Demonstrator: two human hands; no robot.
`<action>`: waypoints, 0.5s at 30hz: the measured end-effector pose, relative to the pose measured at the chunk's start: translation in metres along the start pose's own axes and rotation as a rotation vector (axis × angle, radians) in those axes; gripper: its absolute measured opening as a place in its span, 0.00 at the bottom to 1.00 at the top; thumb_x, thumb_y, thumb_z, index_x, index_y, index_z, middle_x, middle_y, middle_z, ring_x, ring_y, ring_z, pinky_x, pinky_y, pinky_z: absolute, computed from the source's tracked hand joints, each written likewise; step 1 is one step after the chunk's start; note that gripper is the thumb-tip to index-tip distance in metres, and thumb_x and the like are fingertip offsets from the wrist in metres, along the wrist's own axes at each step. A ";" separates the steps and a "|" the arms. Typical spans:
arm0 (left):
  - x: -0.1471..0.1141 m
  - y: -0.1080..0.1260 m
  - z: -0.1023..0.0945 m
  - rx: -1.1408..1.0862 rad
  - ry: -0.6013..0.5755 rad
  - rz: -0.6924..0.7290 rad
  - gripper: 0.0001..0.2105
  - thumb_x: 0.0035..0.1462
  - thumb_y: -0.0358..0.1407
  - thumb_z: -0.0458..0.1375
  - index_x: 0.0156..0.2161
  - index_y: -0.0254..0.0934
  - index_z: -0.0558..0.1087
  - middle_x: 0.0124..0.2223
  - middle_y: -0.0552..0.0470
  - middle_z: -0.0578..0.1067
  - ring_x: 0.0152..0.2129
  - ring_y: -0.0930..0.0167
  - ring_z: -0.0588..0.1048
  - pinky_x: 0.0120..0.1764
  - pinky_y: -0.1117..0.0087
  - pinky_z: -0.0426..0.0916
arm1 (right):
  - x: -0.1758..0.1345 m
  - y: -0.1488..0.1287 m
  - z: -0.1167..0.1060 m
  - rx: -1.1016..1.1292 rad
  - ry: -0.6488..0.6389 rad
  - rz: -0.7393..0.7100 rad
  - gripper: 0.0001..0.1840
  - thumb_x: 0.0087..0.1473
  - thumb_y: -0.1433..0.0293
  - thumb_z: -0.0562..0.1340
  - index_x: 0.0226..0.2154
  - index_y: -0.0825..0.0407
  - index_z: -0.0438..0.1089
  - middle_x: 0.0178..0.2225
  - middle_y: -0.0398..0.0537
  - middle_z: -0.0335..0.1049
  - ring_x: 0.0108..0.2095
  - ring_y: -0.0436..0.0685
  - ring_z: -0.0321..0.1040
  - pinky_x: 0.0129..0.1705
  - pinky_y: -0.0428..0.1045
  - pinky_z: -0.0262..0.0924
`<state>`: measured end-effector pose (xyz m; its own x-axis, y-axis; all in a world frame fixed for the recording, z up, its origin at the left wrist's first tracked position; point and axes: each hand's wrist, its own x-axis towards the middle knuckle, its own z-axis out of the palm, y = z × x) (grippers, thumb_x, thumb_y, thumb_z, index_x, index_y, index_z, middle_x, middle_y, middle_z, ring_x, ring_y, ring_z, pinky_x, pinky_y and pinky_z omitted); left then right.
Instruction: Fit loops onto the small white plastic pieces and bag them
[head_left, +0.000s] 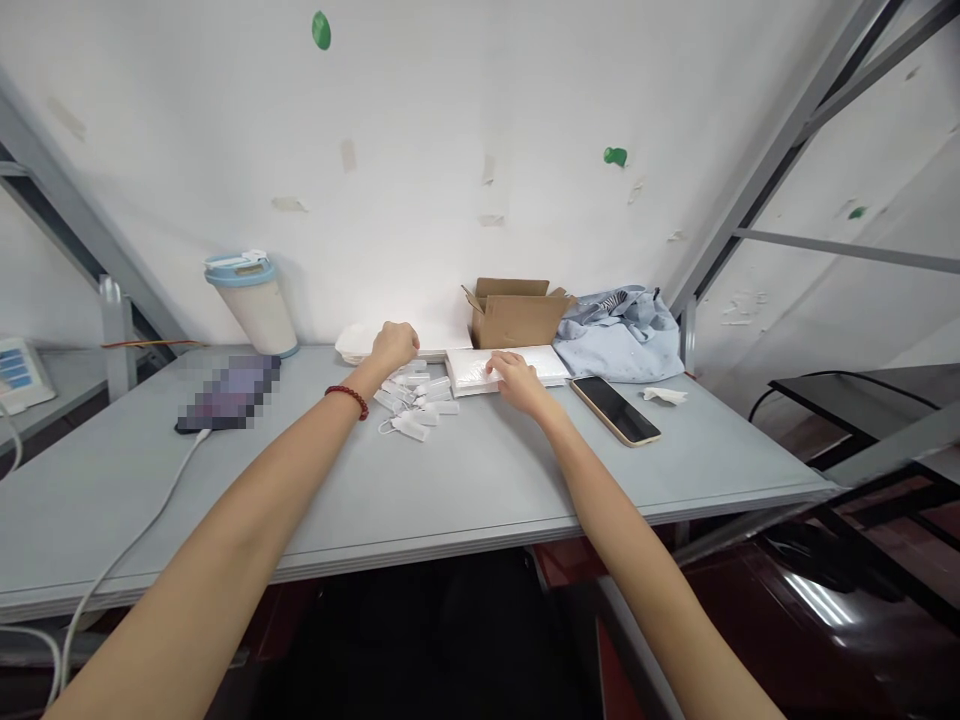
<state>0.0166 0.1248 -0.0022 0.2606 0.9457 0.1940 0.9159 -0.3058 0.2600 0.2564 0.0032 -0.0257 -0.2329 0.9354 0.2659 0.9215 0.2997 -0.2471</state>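
My left hand (395,345), with a red bead bracelet at the wrist, is curled over the stack of white sheets (355,343) near the wall. Its fingertips are turned away from me, so whatever they hold is hidden. Just in front of it lies a loose pile of small white tags with loops (411,426). My right hand (514,378) rests on a flat packet in shiny white plastic (551,362), its fingers loosely bent and apart, not gripping it.
Behind the packet stands an open cardboard box (517,318), beside folded pale blue cloth (626,340). A phone (616,410) and a crumpled tissue (665,396) lie to the right. Leftward are a blue-lidded tumbler (255,305) and a blurred-out device (229,394) on a white cable (161,508).
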 end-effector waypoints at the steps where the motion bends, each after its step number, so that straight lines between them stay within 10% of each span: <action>1: -0.001 0.002 -0.001 0.022 0.003 -0.026 0.11 0.49 0.29 0.57 0.37 0.34 0.79 0.37 0.40 0.77 0.37 0.61 0.73 0.40 0.65 0.68 | 0.000 -0.001 0.001 -0.009 -0.005 0.001 0.24 0.47 0.86 0.48 0.42 0.50 0.64 0.61 0.55 0.56 0.60 0.66 0.49 0.47 0.69 0.57; 9: -0.012 0.011 -0.009 0.171 0.119 0.018 0.14 0.53 0.24 0.50 0.38 0.32 0.77 0.39 0.37 0.75 0.40 0.58 0.71 0.38 0.63 0.65 | 0.002 -0.013 0.003 -0.087 -0.022 0.018 0.18 0.52 0.85 0.49 0.38 0.51 0.66 0.60 0.59 0.54 0.61 0.65 0.50 0.49 0.64 0.58; 15: -0.045 0.021 -0.014 0.428 0.335 0.385 0.16 0.54 0.19 0.44 0.37 0.28 0.74 0.39 0.35 0.73 0.41 0.57 0.69 0.39 0.61 0.63 | 0.006 -0.007 0.011 0.015 0.082 -0.028 0.13 0.55 0.77 0.56 0.44 0.52 0.64 0.58 0.63 0.55 0.58 0.65 0.55 0.50 0.63 0.58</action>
<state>0.0203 0.0741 0.0076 0.5477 0.6715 0.4991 0.8347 -0.4790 -0.2716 0.2455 0.0092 -0.0327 -0.2316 0.9083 0.3483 0.9101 0.3288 -0.2524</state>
